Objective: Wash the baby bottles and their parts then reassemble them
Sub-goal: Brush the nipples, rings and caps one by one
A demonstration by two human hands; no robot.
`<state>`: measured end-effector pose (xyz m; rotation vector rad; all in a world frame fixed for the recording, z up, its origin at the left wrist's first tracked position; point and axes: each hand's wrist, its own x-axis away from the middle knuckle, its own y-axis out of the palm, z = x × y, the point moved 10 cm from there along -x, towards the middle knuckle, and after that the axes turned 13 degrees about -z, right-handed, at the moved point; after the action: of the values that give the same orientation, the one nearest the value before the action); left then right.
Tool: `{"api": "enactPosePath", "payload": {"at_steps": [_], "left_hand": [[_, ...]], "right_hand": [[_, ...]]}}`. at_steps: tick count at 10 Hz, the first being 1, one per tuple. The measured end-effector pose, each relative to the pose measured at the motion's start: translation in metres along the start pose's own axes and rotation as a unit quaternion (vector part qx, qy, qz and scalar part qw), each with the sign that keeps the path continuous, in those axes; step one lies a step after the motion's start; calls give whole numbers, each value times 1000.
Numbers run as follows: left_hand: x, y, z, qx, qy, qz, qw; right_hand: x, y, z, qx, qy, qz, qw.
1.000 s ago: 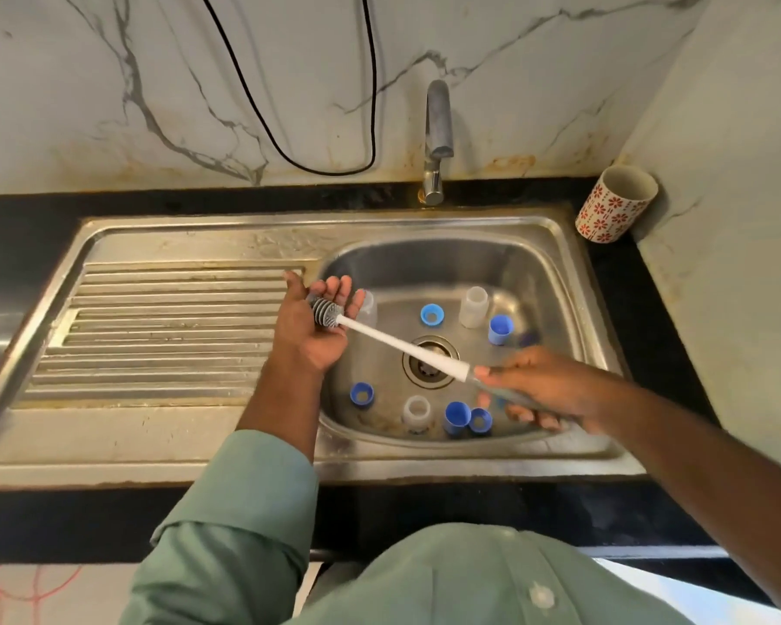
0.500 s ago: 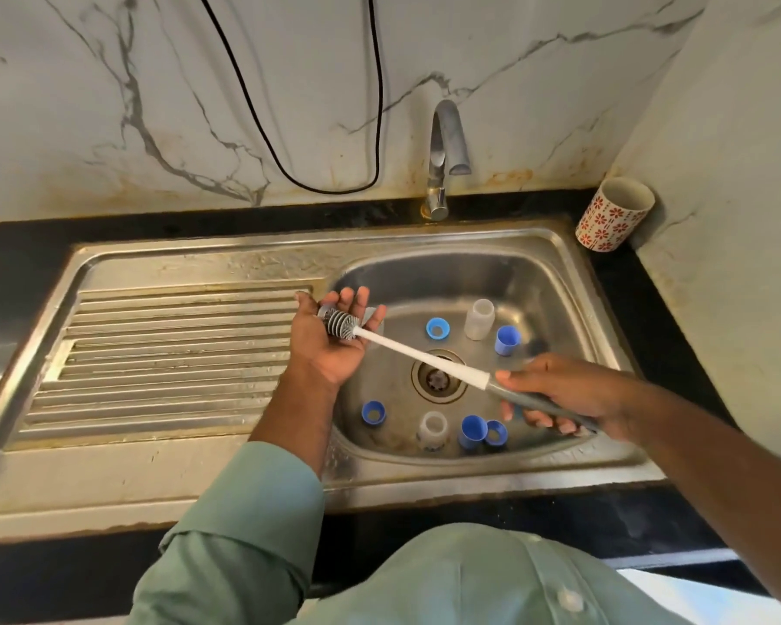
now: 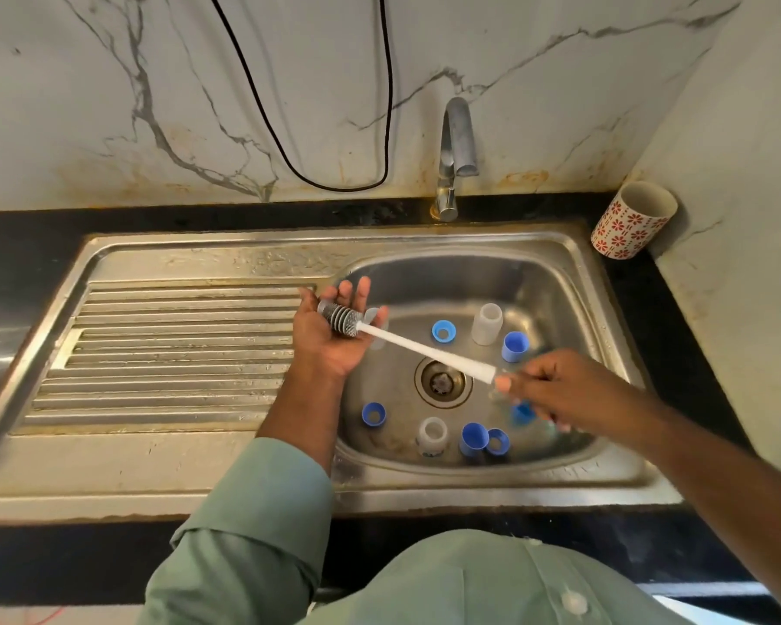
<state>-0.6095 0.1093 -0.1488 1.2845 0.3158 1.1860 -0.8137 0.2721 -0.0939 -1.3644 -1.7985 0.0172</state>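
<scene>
My left hand is held palm up over the left edge of the sink basin, fingers straight. The grey head of a bottle brush lies across that palm. My right hand grips the brush handle, and the white shaft runs between the hands. In the basin stand two clear bottles, blue caps and blue rings. Another blue part is half hidden under my right hand. A clear part shows behind my left fingers.
The drain sits mid-basin and the tap stands behind it, with no water running. A ribbed drainboard lies to the left. A flower-patterned cup stands at the back right corner. A black cable hangs on the marble wall.
The brush head stays on my left palm and my right hand keeps the handle, now blurred. The view has shifted, showing more wall above the tap.
</scene>
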Motion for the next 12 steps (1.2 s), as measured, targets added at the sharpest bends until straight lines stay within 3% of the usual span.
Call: {"api": "enactPosePath", "payload": {"at_steps": [1, 2, 3, 4, 5, 6, 7, 8, 9, 10, 11, 12], "left_hand": [[0, -22, 1, 10, 14, 93, 996], [3, -14, 3, 8, 19, 68, 997], [7, 10, 6, -10, 26, -2, 1000], [7, 7, 9, -26, 37, 40, 998], [4, -10, 12, -2, 58, 105, 993], [3, -6, 19, 6, 74, 83, 994], [9, 15, 26, -12, 84, 14, 996], [10, 12, 24, -22, 76, 35, 996], [6, 3, 18, -36, 54, 52, 997], [4, 15, 13, -104, 21, -1, 994], [6, 26, 5, -173, -18, -45, 984], [-4, 12, 6, -191, -13, 11, 981]], "right_hand": [[29, -22, -61, 463, -134, 286, 828], [12, -34, -49, 322, -124, 214, 914], [-13, 8, 10, -191, 55, -147, 969], [-22, -3, 9, -111, 5, -114, 987], [-5, -38, -38, 400, -116, 214, 883], [-16, -35, -26, 158, -90, 133, 974], [-25, 30, 9, -254, 42, -205, 944], [-37, -5, -4, 39, -89, -36, 995], [-15, -31, -29, 383, -136, 247, 880], [-30, -8, 9, -98, -43, -21, 994], [-28, 26, 27, -227, 37, -157, 960], [-22, -23, 8, 216, -38, 149, 964]]}}
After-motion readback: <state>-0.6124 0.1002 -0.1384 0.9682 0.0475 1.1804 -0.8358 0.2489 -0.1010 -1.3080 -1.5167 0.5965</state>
